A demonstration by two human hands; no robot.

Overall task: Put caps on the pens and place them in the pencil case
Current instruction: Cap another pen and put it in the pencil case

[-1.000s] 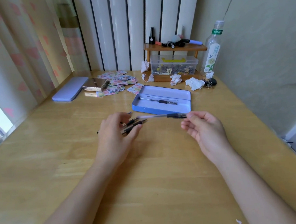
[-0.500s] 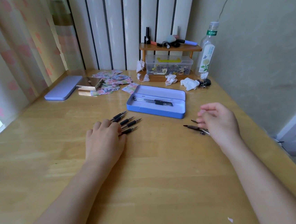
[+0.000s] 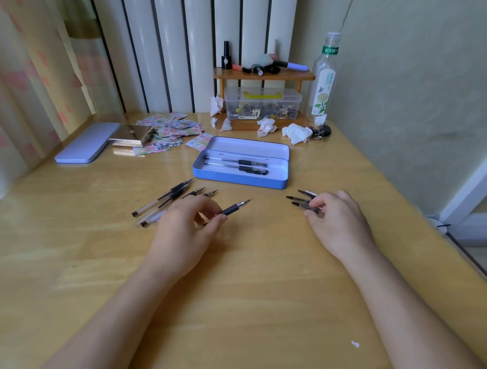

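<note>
An open blue pencil case [image 3: 240, 181] lies mid-table with two capped pens [image 3: 236, 166] inside. My left hand [image 3: 183, 234] grips an uncapped pen [image 3: 237, 207] by its dark grip, tip pointing right. Several more uncapped pens [image 3: 165, 202] lie on the table just behind and left of that hand. My right hand [image 3: 339, 219] rests on the table with its fingertips on a small cluster of dark pen caps [image 3: 303, 201]; the fingers pinch one cap.
The case's lilac lid [image 3: 88, 147] lies at the back left beside a gold box [image 3: 132, 135] and scattered stickers. A wooden shelf [image 3: 264, 76], a clear box, crumpled tissues [image 3: 297, 133] and a bottle [image 3: 323, 81] stand at the back right. The wall runs along the right edge.
One second ago both hands held a pen at the case; it now lies inside. My left hand has picked one uncapped pen off the table, and my right hand has closed onto the caps.
</note>
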